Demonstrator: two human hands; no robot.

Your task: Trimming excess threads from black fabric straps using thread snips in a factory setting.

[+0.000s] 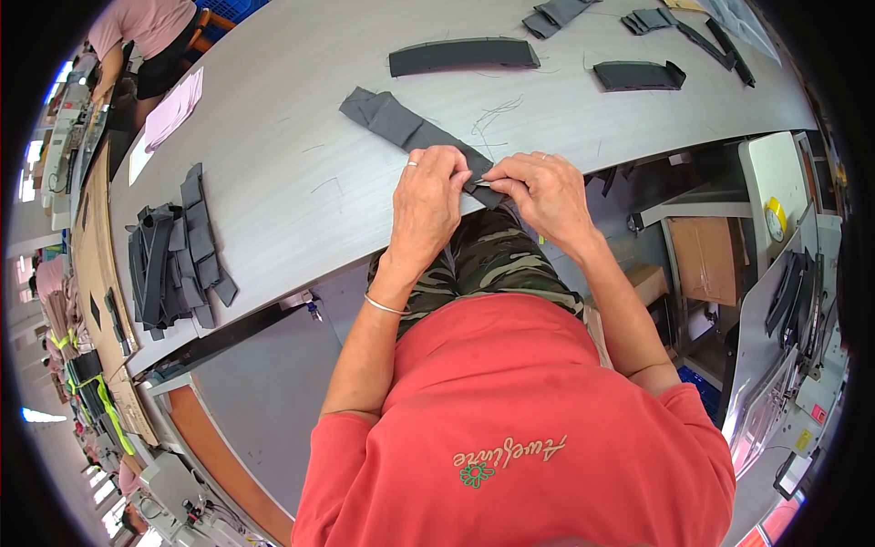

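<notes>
At the table's near edge, my left hand (427,199) pinches the end of a folded dark grey fabric strip (392,121), and the rest of it lies slanting away to the far left. Close against it, my right hand (550,199) has thumb and forefinger pressed together at the same end. A small shiny metal tool (483,183) shows between those fingertips; its kind is too small to make out. Just beyond the hands, loose dark threads (497,113) are scattered on the table.
On the grey table (283,128) lie a pile of dark fabric strips (173,260) at left, a long dark piece (465,56) beyond my hands, and a shorter one (640,76) at right. Pink sheets (173,109) rest by the far left edge. A cardboard box (706,260) stands below, right.
</notes>
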